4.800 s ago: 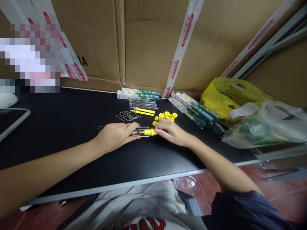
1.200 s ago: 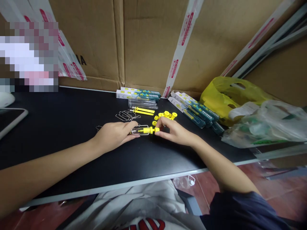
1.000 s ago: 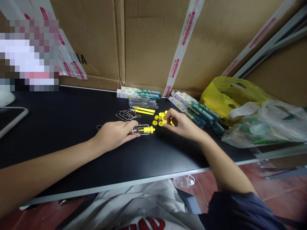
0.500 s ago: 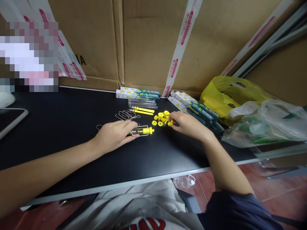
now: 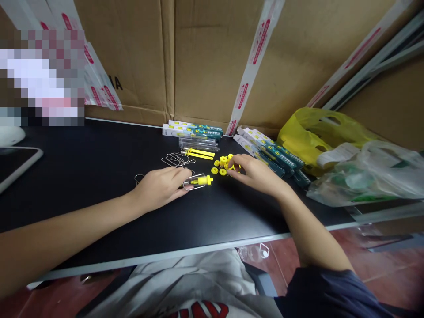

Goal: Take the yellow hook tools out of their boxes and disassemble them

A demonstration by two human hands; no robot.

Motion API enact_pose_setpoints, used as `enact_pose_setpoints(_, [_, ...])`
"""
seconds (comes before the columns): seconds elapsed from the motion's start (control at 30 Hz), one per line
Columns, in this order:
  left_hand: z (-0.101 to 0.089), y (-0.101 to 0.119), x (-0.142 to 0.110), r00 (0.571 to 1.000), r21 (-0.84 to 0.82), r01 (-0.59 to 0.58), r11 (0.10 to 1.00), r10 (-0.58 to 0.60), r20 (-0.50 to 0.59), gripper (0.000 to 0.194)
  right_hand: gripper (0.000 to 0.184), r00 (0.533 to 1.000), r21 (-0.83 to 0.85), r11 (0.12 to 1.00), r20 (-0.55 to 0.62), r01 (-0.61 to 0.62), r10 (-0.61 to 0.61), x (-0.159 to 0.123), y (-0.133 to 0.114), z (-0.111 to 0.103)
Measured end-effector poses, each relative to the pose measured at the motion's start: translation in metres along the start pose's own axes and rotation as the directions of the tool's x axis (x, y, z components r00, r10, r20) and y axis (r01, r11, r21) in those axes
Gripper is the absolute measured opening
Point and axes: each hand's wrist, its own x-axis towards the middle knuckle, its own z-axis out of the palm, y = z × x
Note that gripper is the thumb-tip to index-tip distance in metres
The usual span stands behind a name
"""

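Observation:
My left hand [image 5: 161,187] rests on the black table [image 5: 99,176], its fingers pinched on a wire clip with a yellow plastic stem [image 5: 200,180] that lies flat and points right. My right hand [image 5: 253,172] hovers at a small pile of yellow plastic rings [image 5: 222,164], thumb and fingers pinched on one small yellow piece. Loose wire clips [image 5: 175,160] lie just beyond my left hand. Two yellow stems [image 5: 198,153] and a clear tube [image 5: 198,142] lie further back.
Green and white boxes sit in a row at the back [image 5: 192,130] and in a fanned stack to the right [image 5: 270,151]. A yellow bag [image 5: 318,132] and a clear bag [image 5: 367,176] fill the right corner. Cardboard [image 5: 212,57] walls the back. A tablet [image 5: 16,163] lies far left.
My right hand let go of the yellow stem's end and moved back right to the pile of rings, where it pinched a small piece. My left hand has stayed on the clip.

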Motion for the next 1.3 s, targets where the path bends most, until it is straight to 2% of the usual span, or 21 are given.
enact_pose_setpoints(0.1, [-0.002, 0.002, 0.002, 1.0, -0.003, -0.017, 1.0, 0.017, -0.015, 0.016, 0.025, 0.999, 0.289, 0.956, -0.002, 0.048, -0.049, 0.001, -0.019, 0.005])
enact_pose_setpoints(0.23, [-0.003, 0.003, 0.003, 0.999, -0.045, -0.042, 0.998, 0.042, -0.006, 0.016, 0.025, 0.995, 0.473, 0.879, 0.048, 0.056, -0.09, 0.002, -0.037, 0.02])
enact_pose_setpoints(0.4, [-0.002, 0.002, 0.002, 0.995, -0.146, -0.075, 0.986, 0.084, 0.06, 0.018, 0.021, 0.996, 0.55, 0.835, 0.057, 0.023, -0.065, 0.003, -0.038, 0.034])
enact_pose_setpoints(0.6, [-0.001, 0.003, 0.002, 0.984, -0.09, -0.132, 0.987, 0.141, 0.109, 0.018, 0.021, 0.999, 0.602, 0.798, 0.014, 0.016, -0.03, 0.004, -0.037, 0.038])
enact_pose_setpoints(0.73, [-0.001, 0.004, 0.003, 0.993, -0.046, -0.097, 0.994, 0.1, 0.064, 0.023, 0.026, 0.998, 0.619, 0.785, -0.035, -0.019, 0.052, 0.003, -0.04, 0.04])
enact_pose_setpoints(0.83, [0.0, 0.003, 0.002, 0.998, -0.003, -0.057, 0.998, 0.057, 0.022, 0.026, 0.032, 0.995, 0.631, 0.772, -0.01, -0.073, 0.102, 0.003, -0.044, 0.042])
enact_pose_setpoints(0.9, [0.001, 0.002, 0.001, 0.999, 0.014, -0.026, 1.0, 0.026, 0.024, 0.028, 0.033, 0.994, 0.671, 0.733, 0.057, -0.11, 0.097, 0.002, -0.049, 0.046])
enact_pose_setpoints(1.0, [0.001, 0.004, -0.001, 1.0, 0.056, 0.023, 0.998, -0.024, 0.018, 0.03, 0.039, 0.989, 0.768, 0.625, 0.139, -0.138, 0.047, 0.002, -0.057, 0.055])
enact_pose_setpoints(1.1, [-0.001, 0.009, -0.001, 1.0, 0.126, 0.017, 0.992, -0.018, 0.007, 0.032, 0.039, 0.991, 0.822, 0.554, 0.106, -0.135, 0.083, 0.002, -0.064, 0.064])
enact_pose_setpoints(1.17, [-0.003, 0.013, 0.0, 1.0, 0.155, -0.006, 0.988, 0.005, 0.006, 0.036, 0.032, 0.989, 0.804, 0.586, 0.019, -0.103, 0.147, 0.001, -0.067, 0.067])
enact_pose_setpoints(1.23, [-0.004, 0.016, 0.0, 1.0, 0.168, -0.004, 0.986, 0.003, 0.006, 0.041, 0.028, 0.982, 0.725, 0.687, -0.095, -0.043, 0.162, 0.0, -0.068, 0.068])
enact_pose_setpoints(1.3, [-0.004, 0.016, 0.001, 1.0, 0.178, 0.01, 0.984, -0.012, 0.01, 0.041, 0.025, 0.975, 0.58, 0.814, -0.199, 0.033, 0.102, -0.001, -0.068, 0.067])
